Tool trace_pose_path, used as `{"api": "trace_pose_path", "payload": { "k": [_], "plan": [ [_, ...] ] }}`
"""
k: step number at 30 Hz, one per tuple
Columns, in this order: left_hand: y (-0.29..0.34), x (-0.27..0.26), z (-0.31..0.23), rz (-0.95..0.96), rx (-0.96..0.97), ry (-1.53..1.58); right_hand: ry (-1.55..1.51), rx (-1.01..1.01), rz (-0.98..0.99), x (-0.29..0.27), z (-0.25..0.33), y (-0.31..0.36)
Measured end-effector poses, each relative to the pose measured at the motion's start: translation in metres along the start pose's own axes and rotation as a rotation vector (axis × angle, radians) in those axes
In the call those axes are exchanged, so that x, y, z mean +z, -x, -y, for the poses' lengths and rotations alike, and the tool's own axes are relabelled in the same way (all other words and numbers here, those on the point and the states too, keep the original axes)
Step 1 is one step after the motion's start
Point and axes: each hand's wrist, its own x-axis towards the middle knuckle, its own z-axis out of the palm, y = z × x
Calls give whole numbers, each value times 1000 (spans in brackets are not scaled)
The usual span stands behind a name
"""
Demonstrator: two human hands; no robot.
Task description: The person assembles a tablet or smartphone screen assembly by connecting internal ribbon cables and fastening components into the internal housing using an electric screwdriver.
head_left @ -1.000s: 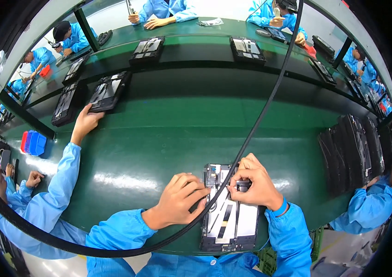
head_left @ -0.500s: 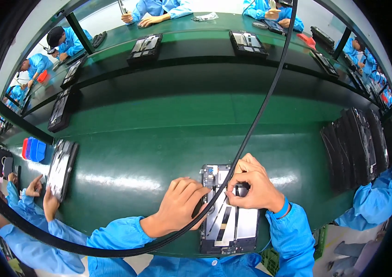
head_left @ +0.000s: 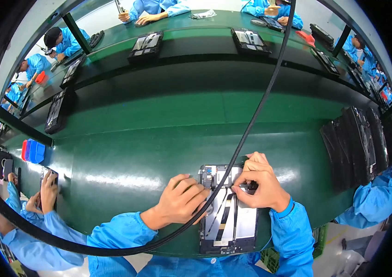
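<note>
An opened tablet [head_left: 246, 221] lies on the green table in front of me, its pale inner panel, black frame and dark ribbon cables exposed. My left hand [head_left: 180, 202] is curled over its left edge, the fingers bent against the frame; a thick black cable partly hides the fingertips. My right hand [head_left: 261, 185] is over the upper right part of the tablet, with thumb and index finger pinched together beside a dark ribbon strip [head_left: 237, 217]. What the pinch holds is too small to make out. A blue band circles my right wrist.
The thick black cable [head_left: 264, 99] hangs across the view. Stacked black device shells [head_left: 350, 150] stand at right; blue and red bins [head_left: 35, 151] at left. More opened devices [head_left: 146, 45] lie on the raised shelf. A co-worker's hand [head_left: 48, 191] holds a device at left.
My right hand has shifted slightly right, its pinch staying over the tablet's upper part. My left hand has barely moved. The co-worker at left has drawn their device further left and tilted it.
</note>
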Motion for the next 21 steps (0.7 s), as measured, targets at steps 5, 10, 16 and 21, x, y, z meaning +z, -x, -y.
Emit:
{"api": "trace_pose_path", "payload": {
  "k": [5,10,16,21],
  "plan": [
    [-23,2,13,49,193,80,39,119,15,-18,2,2],
    [-40,0,4,207,165,230,16,238,152,-34,-4,5],
    [-40,5,-18,343,182,389,-63,336,201,-50,-7,10],
    [-46,9,-39,332,195,530,-98,435,309,-57,-14,17]
  ]
}}
